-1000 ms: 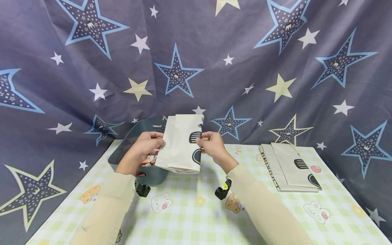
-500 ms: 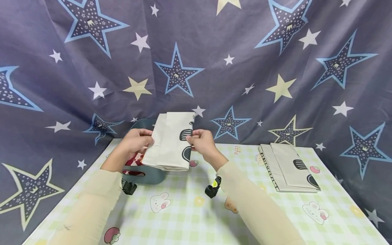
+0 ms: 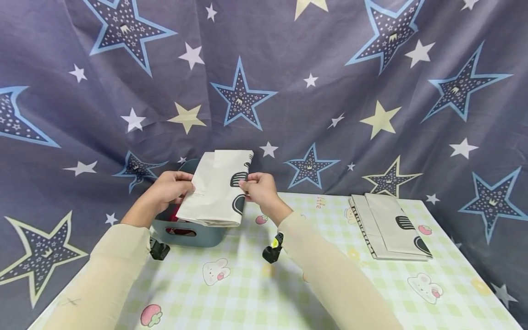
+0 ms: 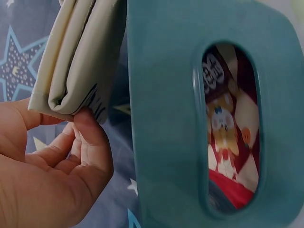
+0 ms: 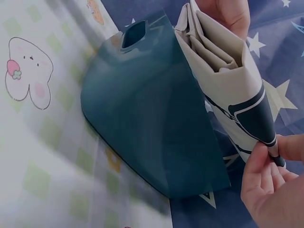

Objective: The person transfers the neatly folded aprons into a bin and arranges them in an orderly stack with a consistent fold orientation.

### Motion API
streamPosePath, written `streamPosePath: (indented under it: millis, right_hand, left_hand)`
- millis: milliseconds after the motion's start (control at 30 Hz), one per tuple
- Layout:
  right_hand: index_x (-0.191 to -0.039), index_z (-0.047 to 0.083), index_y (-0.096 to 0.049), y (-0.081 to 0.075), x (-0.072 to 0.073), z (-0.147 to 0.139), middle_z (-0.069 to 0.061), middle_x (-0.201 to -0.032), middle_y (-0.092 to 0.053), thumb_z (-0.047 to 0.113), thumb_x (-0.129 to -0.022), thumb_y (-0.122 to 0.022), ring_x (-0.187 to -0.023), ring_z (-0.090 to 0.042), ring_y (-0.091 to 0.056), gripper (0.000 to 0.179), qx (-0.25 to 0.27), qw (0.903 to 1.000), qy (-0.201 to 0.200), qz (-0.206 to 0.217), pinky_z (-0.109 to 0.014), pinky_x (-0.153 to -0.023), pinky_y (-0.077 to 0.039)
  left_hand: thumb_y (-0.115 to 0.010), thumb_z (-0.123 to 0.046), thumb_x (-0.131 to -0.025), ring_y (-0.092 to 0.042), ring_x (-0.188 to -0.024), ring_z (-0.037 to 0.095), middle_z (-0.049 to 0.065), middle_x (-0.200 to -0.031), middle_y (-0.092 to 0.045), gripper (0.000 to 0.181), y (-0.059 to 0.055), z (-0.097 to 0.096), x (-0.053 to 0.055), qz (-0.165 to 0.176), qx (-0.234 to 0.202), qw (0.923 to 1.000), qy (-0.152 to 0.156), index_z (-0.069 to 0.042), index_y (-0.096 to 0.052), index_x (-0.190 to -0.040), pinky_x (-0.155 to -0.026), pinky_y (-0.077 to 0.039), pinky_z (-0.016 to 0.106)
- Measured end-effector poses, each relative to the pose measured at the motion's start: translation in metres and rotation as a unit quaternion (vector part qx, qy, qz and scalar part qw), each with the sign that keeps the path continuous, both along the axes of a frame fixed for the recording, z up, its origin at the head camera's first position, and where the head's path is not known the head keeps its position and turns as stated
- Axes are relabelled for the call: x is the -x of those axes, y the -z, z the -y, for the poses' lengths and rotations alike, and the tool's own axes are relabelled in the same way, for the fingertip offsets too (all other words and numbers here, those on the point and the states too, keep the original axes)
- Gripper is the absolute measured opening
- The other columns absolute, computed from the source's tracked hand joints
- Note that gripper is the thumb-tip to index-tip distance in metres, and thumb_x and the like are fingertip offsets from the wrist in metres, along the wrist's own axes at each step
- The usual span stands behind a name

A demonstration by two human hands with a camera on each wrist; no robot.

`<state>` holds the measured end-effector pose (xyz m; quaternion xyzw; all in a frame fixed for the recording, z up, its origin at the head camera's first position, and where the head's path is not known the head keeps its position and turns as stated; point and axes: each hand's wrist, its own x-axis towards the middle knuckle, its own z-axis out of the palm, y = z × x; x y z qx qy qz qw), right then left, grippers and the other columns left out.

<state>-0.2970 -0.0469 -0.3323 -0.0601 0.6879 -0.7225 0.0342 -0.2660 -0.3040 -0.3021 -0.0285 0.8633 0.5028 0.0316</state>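
Note:
Between my two hands is a folded cream cloth (image 3: 216, 188) with dark printed shapes, held over the blue-green bin (image 3: 198, 236). My left hand (image 3: 169, 189) pinches its left edge, and in the left wrist view the thick folded layers (image 4: 78, 57) show between thumb and fingers. On the opposite edge, my right hand (image 3: 262, 191) pinches the cloth beside the dark print. Red patterned fabric (image 4: 232, 128) shows through the bin's handle slot. Most of the bin's mouth is hidden under the cloth in the head view.
A similar folded cream cloth (image 3: 392, 227) lies at the right of the table. The table has a green checked cover (image 3: 247, 293) with cartoon prints. Behind it hangs a dark curtain (image 3: 272, 55) patterned with stars.
Both hands have carried the folded cloth leftward, from beside the bin to above it. The cloth on the right side of the table has stayed put.

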Motion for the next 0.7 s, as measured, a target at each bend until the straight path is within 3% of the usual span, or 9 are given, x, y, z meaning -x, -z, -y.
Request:
streamPosePath:
  millis: [500,700]
  right_hand:
    - [-0.112,-0.003,-0.065,0.002,0.005,0.033,-0.006,-0.091,-0.07,0.005,-0.093,-0.074,-0.072,-0.011,-0.063,0.022,0.038,0.9991,0.003,0.017,-0.025,-0.061,-0.057]
    - [-0.12,-0.006,-0.063,0.004,0.005,0.039,-0.005,-0.093,-0.068,0.002,-0.095,-0.07,-0.078,-0.013,-0.064,0.027,0.076,0.9962,-0.028,0.031,-0.029,-0.071,-0.06]
  left_hand:
    - [-0.058,-0.017,-0.098,-0.056,-0.091,0.017,0.009,-0.115,-0.058,0.053,-0.006,0.028,0.007,0.001,0.033,0.9994,-0.015,0.0,-0.048,-0.147,-0.069,-0.051,0.029]
    - [-0.057,-0.016,-0.098,-0.055,-0.087,0.015,0.008,-0.113,-0.058,0.051,-0.004,0.036,0.01,0.0,0.038,0.9991,-0.018,0.0,-0.049,-0.146,-0.065,-0.048,0.028]
